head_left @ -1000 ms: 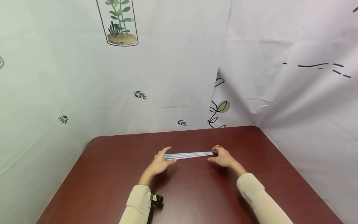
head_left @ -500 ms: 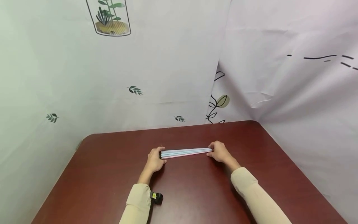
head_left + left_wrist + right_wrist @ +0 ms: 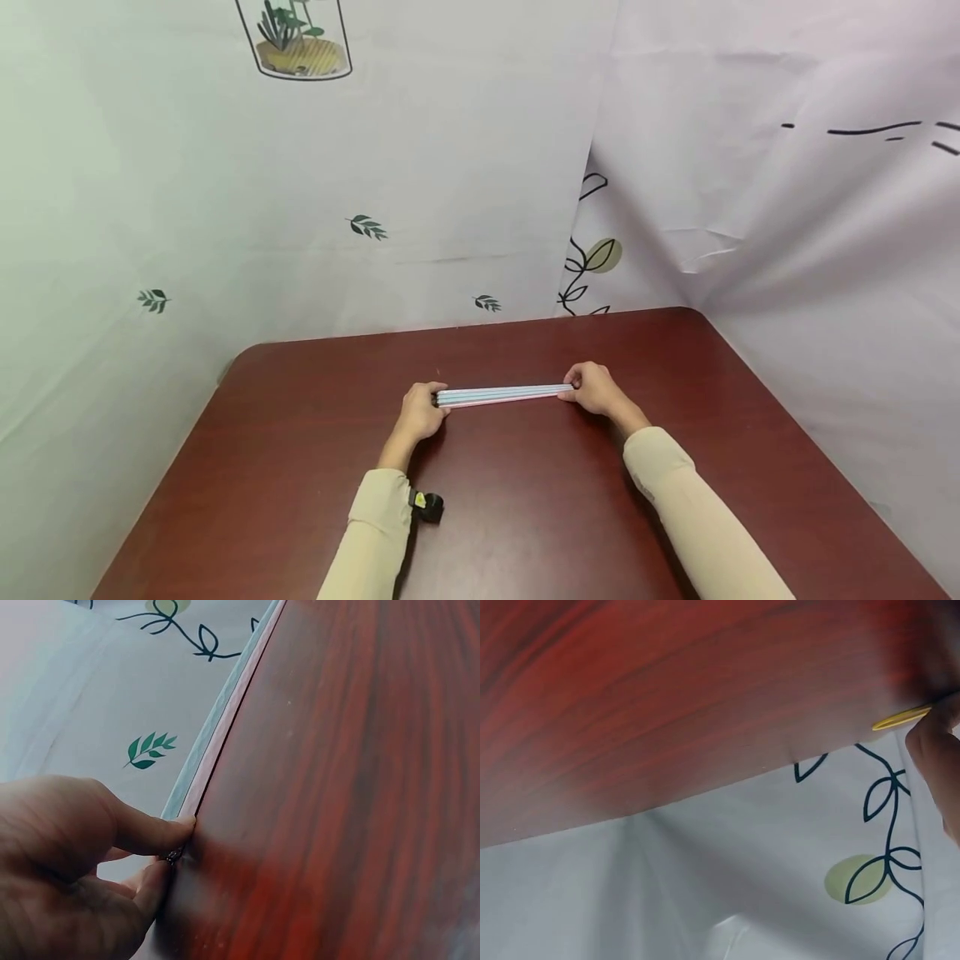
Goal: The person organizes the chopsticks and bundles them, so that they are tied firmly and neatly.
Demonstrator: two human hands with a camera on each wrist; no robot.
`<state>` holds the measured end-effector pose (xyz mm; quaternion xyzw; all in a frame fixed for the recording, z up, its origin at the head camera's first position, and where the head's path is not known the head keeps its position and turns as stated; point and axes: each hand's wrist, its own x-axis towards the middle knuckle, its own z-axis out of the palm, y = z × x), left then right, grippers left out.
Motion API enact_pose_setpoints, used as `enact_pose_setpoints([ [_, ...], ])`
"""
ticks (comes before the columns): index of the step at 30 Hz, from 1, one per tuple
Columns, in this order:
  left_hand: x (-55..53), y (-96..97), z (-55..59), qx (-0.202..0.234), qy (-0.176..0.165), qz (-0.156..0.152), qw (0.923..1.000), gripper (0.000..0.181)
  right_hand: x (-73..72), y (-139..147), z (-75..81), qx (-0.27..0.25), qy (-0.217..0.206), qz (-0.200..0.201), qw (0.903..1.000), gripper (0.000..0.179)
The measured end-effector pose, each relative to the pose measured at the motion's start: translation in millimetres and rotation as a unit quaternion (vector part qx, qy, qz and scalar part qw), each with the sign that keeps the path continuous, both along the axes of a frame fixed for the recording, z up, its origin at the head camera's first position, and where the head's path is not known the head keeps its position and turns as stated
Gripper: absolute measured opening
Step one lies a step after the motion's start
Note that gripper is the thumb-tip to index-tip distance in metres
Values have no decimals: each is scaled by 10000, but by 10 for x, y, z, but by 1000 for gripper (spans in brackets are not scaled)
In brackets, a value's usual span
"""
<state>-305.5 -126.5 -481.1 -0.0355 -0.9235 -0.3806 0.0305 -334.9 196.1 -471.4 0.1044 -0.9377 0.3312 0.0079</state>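
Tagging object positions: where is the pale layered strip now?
In the head view, below center, the pale layered strip is held between left hand and right hand.

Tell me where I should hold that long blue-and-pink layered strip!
Probably best by its two ends, coming from left and right. The strip is long and thin, looking wider by the left hand and narrower by the right hand, so each end should be easy to pinch.

There are two hands (image 3: pixel 420 412) (image 3: pixel 597 390), two sleeves (image 3: pixel 372 529) (image 3: pixel 693 500), one pleated bundle (image 3: pixel 501 396) and one table (image 3: pixel 517 492).
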Motion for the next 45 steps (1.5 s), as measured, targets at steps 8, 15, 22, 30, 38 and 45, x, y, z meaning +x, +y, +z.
enact_pose_setpoints([
  [8,28,-29,3,63,10,55,10000,34,-2,2,-39,-20,141,166,9998,19],
  [15,24,-51,-3,-73,133,-141,9998,31,-2,53,-71,-54,409,315,9987,20],
  [22,6,-52,-22,-156,148,-384,9990,28,-14,92,-104,-83,429,619,9971,17],
  [30,-10,-64,-6,-313,11,-603,9977,21,-12,80,-116,-36,557,795,9953,10],
  [38,-1,-71,52,-548,-76,-689,9961,19,-6,70,-72,-42,596,805,9950,12],
  [45,21,-64,66,-581,-80,-879,9944,23,6,82,-92,-8,576,907,9942,8],
])
